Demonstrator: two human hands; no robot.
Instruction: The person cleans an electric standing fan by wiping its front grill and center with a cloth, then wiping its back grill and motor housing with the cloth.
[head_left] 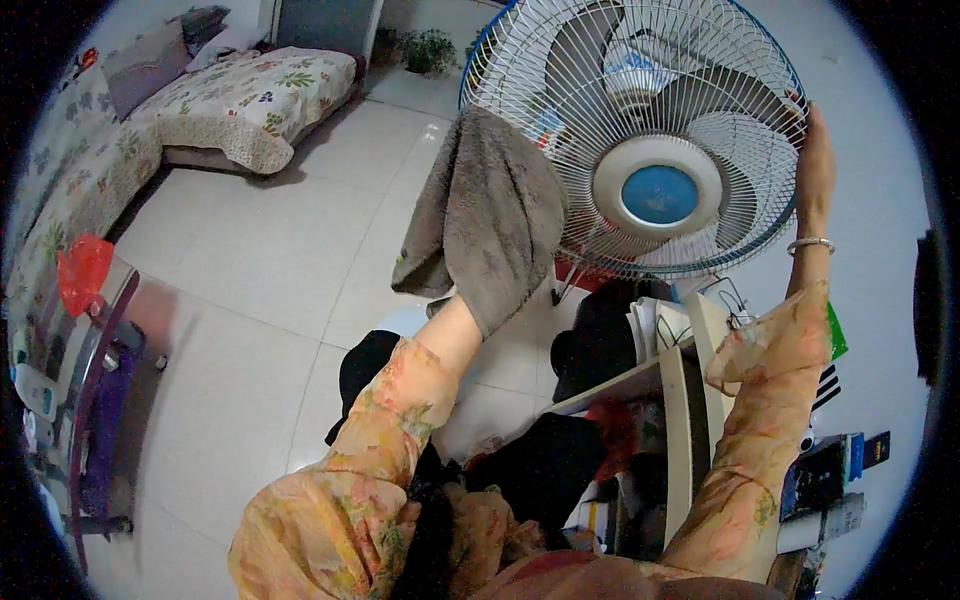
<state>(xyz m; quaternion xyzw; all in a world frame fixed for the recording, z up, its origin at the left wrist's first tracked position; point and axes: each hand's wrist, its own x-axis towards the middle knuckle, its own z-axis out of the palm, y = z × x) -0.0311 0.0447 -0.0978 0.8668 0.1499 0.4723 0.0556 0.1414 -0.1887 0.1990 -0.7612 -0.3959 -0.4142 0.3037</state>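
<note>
Pale tiled floor [250,240] spreads beneath everything; a sofa [250,105] with a leafy, floral cover stands at the upper left, well apart from the person; the fan [635,125], with a round wire guard, dark blades and a blue hub centre, faces the person at the upper middle; below its right part is a cream shelf unit [680,430] with papers near its top; the grey-brown cloth [490,205] hangs over the left hand and overlaps the fan's left rim, though firm contact cannot be told; the left fingers are hidden under it, so I cannot tell whether they are wide or narrow; the right hand [816,165] is at the guard's right edge, its grip impossible to tell; a light bracelet [810,244] circles that wrist.
</note>
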